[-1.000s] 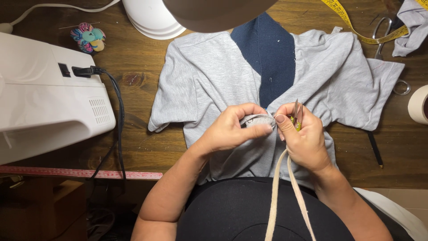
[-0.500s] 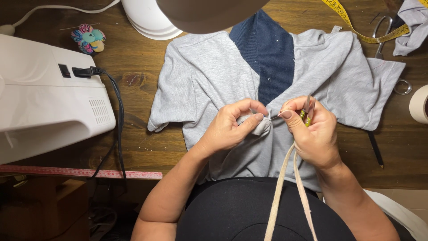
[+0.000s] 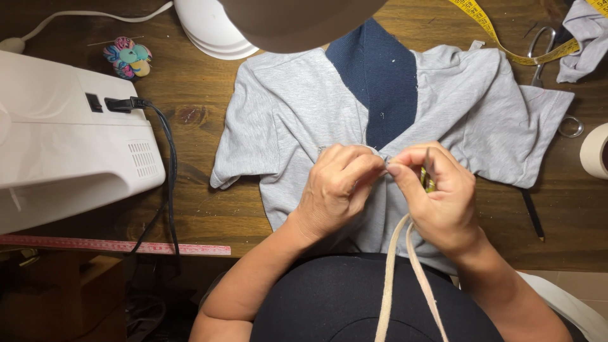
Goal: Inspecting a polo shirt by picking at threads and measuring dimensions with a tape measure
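From the head view, a grey shirt (image 3: pixel 285 120) lies spread flat on the brown wooden bench (image 3: pixel 196 190), its dark blue neck panel (image 3: pixel 380 82) pointing down toward the person. Both hands meet at the bottom tip of that panel. The left hand (image 3: pixel 335 190) has its grip pressed together, fingers curled down onto a small fold of the grey cloth. The right hand (image 3: pixel 440 196) touches it fingertip to fingertip, thumb and forefinger pinching the same bit of shirt; a small yellowish object sits inside its palm, too hidden to tell what it is. A beige strap (image 3: pixel 396 278) runs from under the right hand down across the person's black top.

To the left stands a white sewing machine (image 3: pixel 63 139) with a black cable (image 3: pixel 166 171) plugged into its side and trailing over the bench edge. A colourful pincushion (image 3: pixel 128 57) sits behind it, near a white lamp base (image 3: pixel 212 35). A red ruler (image 3: pixel 114 244) lies along the front edge of the bench. At the far right lie a yellow tape measure (image 3: pixel 506 47), scissors (image 3: pixel 544 57) partly under a grey cloth scrap (image 3: pixel 586 35), a dark pencil (image 3: pixel 533 215), and a white roll (image 3: pixel 595 151) cut off by the frame.
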